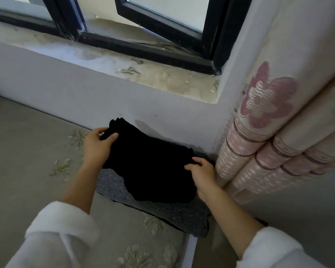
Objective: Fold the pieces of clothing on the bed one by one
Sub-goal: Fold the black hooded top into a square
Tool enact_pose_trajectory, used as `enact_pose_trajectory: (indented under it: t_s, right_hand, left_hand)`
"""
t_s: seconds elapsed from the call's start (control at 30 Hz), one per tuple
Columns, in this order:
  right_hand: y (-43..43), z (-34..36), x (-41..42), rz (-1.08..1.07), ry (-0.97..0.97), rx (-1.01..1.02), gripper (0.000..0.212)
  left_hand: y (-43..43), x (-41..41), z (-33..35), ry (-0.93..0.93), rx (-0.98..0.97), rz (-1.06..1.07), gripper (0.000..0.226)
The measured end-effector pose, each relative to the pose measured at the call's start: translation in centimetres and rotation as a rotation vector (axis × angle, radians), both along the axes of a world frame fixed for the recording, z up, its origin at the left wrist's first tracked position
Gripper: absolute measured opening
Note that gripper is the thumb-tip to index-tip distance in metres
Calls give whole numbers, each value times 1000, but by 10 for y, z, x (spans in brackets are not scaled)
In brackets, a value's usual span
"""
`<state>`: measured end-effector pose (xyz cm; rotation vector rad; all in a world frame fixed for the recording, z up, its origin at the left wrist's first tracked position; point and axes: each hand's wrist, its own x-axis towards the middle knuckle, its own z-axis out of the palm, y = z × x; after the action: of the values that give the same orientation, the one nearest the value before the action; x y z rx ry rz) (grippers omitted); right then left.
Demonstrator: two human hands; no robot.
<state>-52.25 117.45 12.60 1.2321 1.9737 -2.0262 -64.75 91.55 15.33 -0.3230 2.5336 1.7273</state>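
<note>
Black garment gripped between left hand, right hand.

Matt black cloth garment lies on speckled grey, perhaps knitted fabric; embroidered bedspread looks smooth.

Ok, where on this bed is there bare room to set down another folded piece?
Bare bed cover lies left of the grey garment, bordered by the wall behind. The right corner is crowded: the black garment, gripped by the left hand and right hand, is over the grey one, close to the curtain.
</note>
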Motion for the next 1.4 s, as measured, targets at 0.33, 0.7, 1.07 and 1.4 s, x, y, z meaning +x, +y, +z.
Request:
enact_pose_trajectory:
  t_s: [0.33, 0.7, 1.07, 1.4]
  right_hand:
    - [-24, -57, 19, 802, -24, 814, 64]
    - [-39, -101, 43, 1332, -206, 957, 72]
    - [-25, -32, 95, 1286, -192, 856, 73]
    - [-124, 11, 232, 1464, 140, 831, 54]
  left_hand:
    - [31, 50, -105, -59, -716, -372, 55]
    - [35, 76, -158, -234, -855, -515, 63]
    - [30, 187, -102, -319, -498, -503, 62]
    - [-32, 414, -21, -390, -534, 47, 56]
